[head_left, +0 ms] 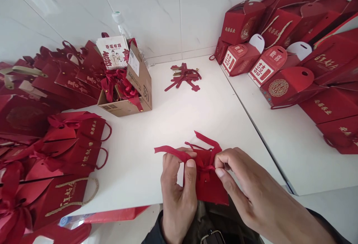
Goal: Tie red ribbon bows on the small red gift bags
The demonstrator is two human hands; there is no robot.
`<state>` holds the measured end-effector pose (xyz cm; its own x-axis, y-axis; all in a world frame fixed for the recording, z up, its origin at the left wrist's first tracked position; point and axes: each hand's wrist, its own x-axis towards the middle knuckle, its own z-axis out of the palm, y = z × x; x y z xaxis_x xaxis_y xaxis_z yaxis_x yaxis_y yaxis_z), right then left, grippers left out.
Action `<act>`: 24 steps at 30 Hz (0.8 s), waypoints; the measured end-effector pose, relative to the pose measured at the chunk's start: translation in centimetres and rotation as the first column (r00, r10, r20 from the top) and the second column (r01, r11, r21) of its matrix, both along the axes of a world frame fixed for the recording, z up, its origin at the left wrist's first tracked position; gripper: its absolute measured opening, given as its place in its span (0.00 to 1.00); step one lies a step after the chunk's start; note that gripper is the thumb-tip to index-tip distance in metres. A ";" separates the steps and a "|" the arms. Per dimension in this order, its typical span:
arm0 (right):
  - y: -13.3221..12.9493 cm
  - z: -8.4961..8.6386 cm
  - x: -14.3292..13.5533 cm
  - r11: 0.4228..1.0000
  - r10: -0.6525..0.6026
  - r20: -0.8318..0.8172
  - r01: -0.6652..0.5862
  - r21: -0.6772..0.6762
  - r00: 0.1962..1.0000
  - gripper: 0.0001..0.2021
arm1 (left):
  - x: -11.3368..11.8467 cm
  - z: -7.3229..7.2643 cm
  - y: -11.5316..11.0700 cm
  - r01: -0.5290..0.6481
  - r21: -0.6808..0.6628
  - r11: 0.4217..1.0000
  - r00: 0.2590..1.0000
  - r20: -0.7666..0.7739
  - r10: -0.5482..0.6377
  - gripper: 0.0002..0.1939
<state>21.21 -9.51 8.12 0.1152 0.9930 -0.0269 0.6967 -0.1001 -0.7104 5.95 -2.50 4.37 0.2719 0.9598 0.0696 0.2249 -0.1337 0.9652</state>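
A small red gift bag point(214, 192) with a red ribbon point(206, 168) tied across its upper part is at the table's front edge. My left hand point(179, 188) is closed on the ribbon and the bag's left side, thumb on top, with one ribbon tail hanging out to the left. On the right, my right hand point(240, 184) pinches the ribbon between thumb and forefinger near the knot. Another ribbon end points up behind the bag, beside a thin twisted cord. My fingers partly hide the bag's sides.
A cardboard box point(120, 108) with red ribbons and printed cards stands at the back left. Red strips point(184, 77) lie at the back centre. Red boxes point(288, 87) are stacked right, ribboned boxes point(89, 139) left. A bottle point(119, 20) stands by the wall.
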 end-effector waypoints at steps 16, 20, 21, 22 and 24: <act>0.6 -1.2 1.4 0.995 -0.067 0.082 0.061 0.073 0.994 0.06 | -0.2 0.4 0.8 -0.156 -0.107 0.982 0.984 0.069 0.163 0.12; 0.7 -1.1 1.7 0.996 -0.072 0.103 0.065 0.065 0.992 0.07 | -0.9 -0.1 0.9 -0.179 -0.125 0.976 0.982 0.036 0.185 0.14; 0.7 -1.1 1.8 0.996 -0.074 0.108 0.068 0.060 0.991 0.07 | -1.1 -0.2 0.8 -0.189 -0.140 0.972 0.980 0.033 0.195 0.15; 0.7 -1.0 1.9 0.996 -0.077 0.113 0.071 0.056 0.991 0.07 | -1.2 -0.4 0.8 -0.203 -0.157 0.967 0.977 0.035 0.210 0.15; 0.7 -1.0 2.1 0.995 -0.084 0.126 0.078 0.057 0.988 0.07 | -1.6 -0.8 0.6 -0.232 -0.203 0.951 0.967 0.060 0.249 0.16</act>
